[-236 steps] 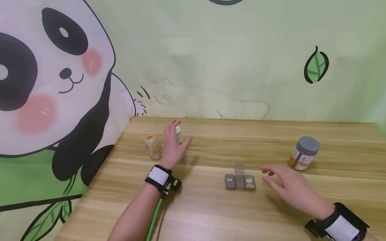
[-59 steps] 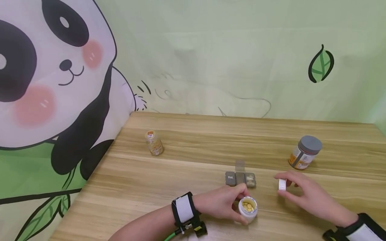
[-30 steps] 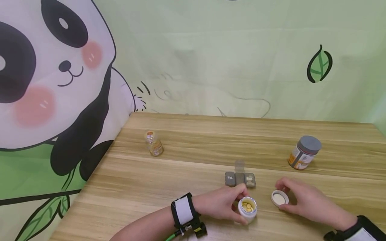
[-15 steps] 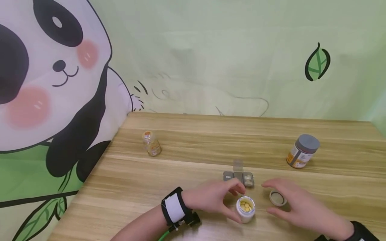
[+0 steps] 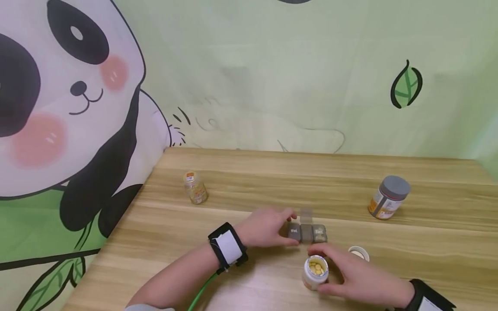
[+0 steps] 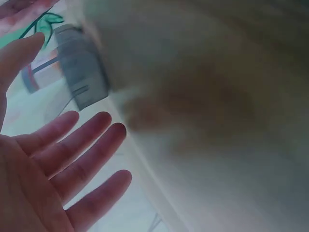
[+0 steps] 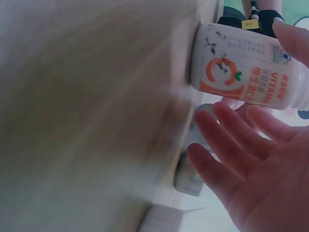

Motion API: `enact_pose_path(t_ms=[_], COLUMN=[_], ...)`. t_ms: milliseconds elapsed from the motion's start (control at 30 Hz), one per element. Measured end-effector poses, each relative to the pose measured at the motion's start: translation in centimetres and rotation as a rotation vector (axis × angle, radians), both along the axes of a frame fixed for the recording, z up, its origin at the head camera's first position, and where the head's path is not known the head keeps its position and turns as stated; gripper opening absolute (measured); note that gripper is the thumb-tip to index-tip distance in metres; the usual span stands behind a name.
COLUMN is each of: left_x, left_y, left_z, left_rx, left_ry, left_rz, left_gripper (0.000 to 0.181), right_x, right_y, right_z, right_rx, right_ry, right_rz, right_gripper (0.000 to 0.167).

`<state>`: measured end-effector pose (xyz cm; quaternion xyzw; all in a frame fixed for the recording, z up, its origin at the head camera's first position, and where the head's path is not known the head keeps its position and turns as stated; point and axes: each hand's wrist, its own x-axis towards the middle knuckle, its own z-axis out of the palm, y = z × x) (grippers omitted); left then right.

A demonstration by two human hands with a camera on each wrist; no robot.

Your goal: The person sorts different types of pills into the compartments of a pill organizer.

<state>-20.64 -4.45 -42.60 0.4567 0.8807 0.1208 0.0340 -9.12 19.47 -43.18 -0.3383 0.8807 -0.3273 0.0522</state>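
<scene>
A white vitamin bottle (image 5: 312, 280) stands uncapped on the table with yellow tablets (image 5: 317, 268) inside. My right hand (image 5: 359, 276) is spread around its right side; in the right wrist view, the fingers (image 7: 231, 145) look straight and the thumb is near the bottle's neck. Behind the bottle lies a grey pill organizer (image 5: 307, 233), its middle lid raised. My left hand (image 5: 264, 226) reaches around the organizer's left end, thumb in front and fingers behind. The left wrist view shows those fingers extended, apart from the organizer (image 6: 82, 67). The white bottle cap (image 5: 359, 252) is partly hidden by my right hand.
A clear bottle with a label on top (image 5: 196, 188) stands at the back left of the wooden table (image 5: 249, 181). At the back right is a grey-lidded jar (image 5: 390, 197). A green cable (image 5: 202, 291) runs from my left wrist. A panda-printed backdrop stands behind.
My right hand has put the cap down on the table and moved left to the bottle. My left hand has let go of the bottle and moved up to the pill organizer.
</scene>
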Motion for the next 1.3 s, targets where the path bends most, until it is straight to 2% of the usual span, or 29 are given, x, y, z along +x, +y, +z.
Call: enact_pose_path(t_ms=[133, 233, 367, 667, 867, 1067, 1300], left_x=[0.1, 0.1, 0.2, 0.1, -0.1, -0.1, 0.0], left_y=[0.3, 0.6, 0.9, 0.8, 1.0, 1.1, 1.1], left_z=[-0.1, -0.1, -0.1, -0.5, -0.6, -0.4, -0.4], left_rx=[-0.032, -0.060, -0.096, -0.098, -0.101, -0.113, -0.120], left_ry=[0.070, 0.117, 0.149, 0.153, 0.113, 0.088, 0.103], left_rz=[-0.001, -0.004, -0.003, 0.004, 0.009, 0.018, 0.027], left_gripper=[0.062, 0.054, 0.045, 0.043, 0.044, 0.045, 0.044], right_x=[-0.3, -0.5, -0.7, -0.4, -0.3, -1.3, -3.2], right_y=[-0.2, -0.4, -0.4, -0.4, 0.4, 1.5, 2.6], right_z=[-0.4, -0.5, -0.7, -0.6, -0.1, 0.9, 1.7], right_rx=[-0.024, -0.045, -0.055, -0.051, -0.053, -0.102, -0.120], right_ry=[-0.028, -0.025, -0.029, -0.012, 0.001, -0.016, 0.161], right_rz=[0.011, 0.024, 0.051, 0.038, 0.034, -0.041, -0.118], right_gripper=[0.058, 0.053, 0.049, 0.044, 0.046, 0.055, 0.057])
